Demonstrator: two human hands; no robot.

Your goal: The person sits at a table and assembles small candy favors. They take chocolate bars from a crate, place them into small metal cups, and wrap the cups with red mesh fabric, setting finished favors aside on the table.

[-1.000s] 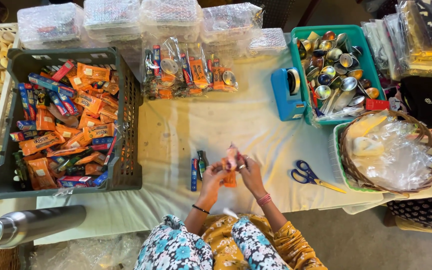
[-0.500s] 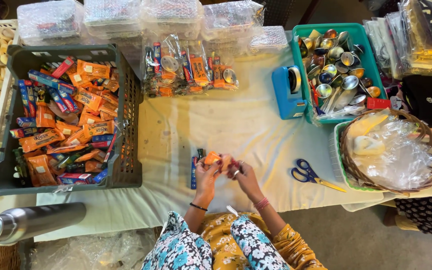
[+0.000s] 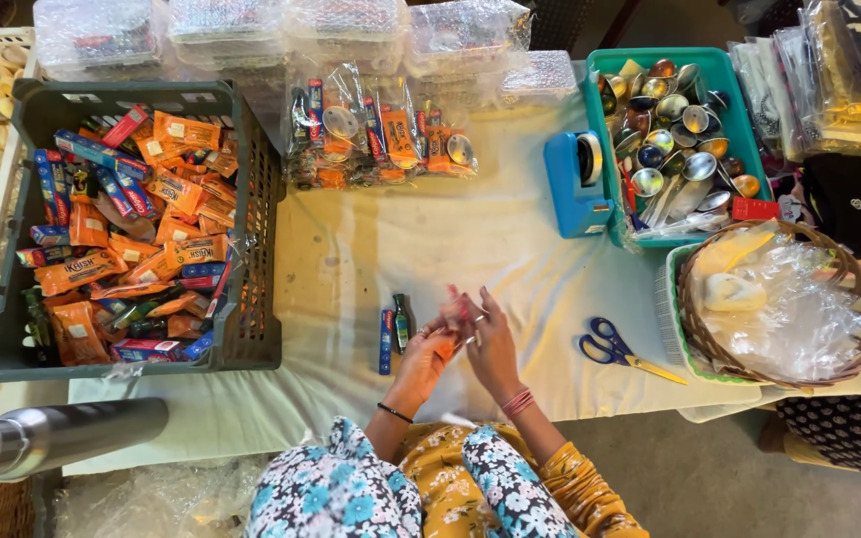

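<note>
1. Since half a second ago, your two hands have drawn closer together over the table edge; the orange packet sits lower, pressed between them.
2. Your left hand (image 3: 419,364) cups the small orange packet (image 3: 443,348) from below, fingers curled around it.
3. Your right hand (image 3: 490,344) lies against the packet from the right, its fingers (image 3: 482,304) stretched upward and closing on the packet's top; something small and pink-red shows at the fingertips, too small to tell what.
4. Just left of your hands, a blue stick pack (image 3: 386,340) and a small dark bottle (image 3: 403,322) lie side by side on the pale tablecloth (image 3: 430,239).
5. Blue-and-yellow scissors (image 3: 618,350) lie near, to your right, beside the wicker basket (image 3: 854,269) of clear plastic bags.
6. Well apart at far left, a dark plastic crate (image 3: 266,199) holds orange and blue packets.
</note>
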